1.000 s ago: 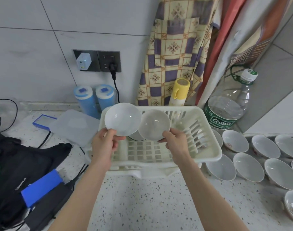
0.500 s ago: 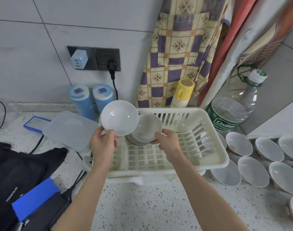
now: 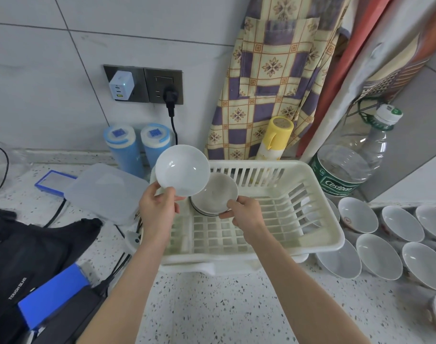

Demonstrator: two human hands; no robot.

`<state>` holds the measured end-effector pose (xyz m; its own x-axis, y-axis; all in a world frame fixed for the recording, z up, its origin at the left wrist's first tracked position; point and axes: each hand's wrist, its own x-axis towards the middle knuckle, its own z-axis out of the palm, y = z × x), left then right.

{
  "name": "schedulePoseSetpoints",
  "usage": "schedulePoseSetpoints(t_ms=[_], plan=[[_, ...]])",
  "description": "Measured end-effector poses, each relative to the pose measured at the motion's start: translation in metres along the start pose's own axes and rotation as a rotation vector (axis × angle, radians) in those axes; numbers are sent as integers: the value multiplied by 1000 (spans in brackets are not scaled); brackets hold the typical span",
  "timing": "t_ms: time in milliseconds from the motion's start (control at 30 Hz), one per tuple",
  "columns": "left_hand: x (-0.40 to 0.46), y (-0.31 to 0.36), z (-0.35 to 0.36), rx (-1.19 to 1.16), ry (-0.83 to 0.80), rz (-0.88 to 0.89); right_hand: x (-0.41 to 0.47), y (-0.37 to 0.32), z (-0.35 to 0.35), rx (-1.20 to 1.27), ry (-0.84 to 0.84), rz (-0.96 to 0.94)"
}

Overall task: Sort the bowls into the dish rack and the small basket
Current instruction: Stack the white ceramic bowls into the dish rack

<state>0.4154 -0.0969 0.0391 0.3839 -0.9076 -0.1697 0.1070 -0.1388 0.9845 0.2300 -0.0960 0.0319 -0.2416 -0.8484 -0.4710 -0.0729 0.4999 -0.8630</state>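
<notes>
The table (image 3: 212, 306) is a pale speckled stone surface and it stands against a wall of large grey tiles (image 3: 50, 45). On the wall there is a double socket (image 3: 143, 84) with a white charger and a black plug in it. A checked cloth (image 3: 266, 78) hangs beside it.

The dish rack (image 3: 318, 219) is cream plastic with a slotted floor and slotted walls, and it stands in the middle of the table. Both bowls in the hands are small, round and white. The left hand (image 3: 157, 209) pinches the near rim of one white bowl (image 3: 182, 170) and holds it tilted above the far left corner of the rack. The right hand (image 3: 246, 214) grasps the rim of a second bowl (image 3: 215, 194), which sits on other bowls in that same corner of the rack; how many are under it I cannot tell.

On the table to the right of the rack more white bowls (image 3: 378, 256) stand close together; I count at least nine, some cut by the frame edge. Behind the rack are two blue canisters (image 3: 124, 150), one yellow-capped bottle (image 3: 276, 137) and one large water bottle (image 3: 348, 167).
</notes>
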Motion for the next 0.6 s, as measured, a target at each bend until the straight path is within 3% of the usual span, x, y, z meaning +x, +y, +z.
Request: schedulePoseSetpoints(t_ms=[600], plan=[[1,0,0,43,-26,-13,7,1,-1,-87,-23,30]])
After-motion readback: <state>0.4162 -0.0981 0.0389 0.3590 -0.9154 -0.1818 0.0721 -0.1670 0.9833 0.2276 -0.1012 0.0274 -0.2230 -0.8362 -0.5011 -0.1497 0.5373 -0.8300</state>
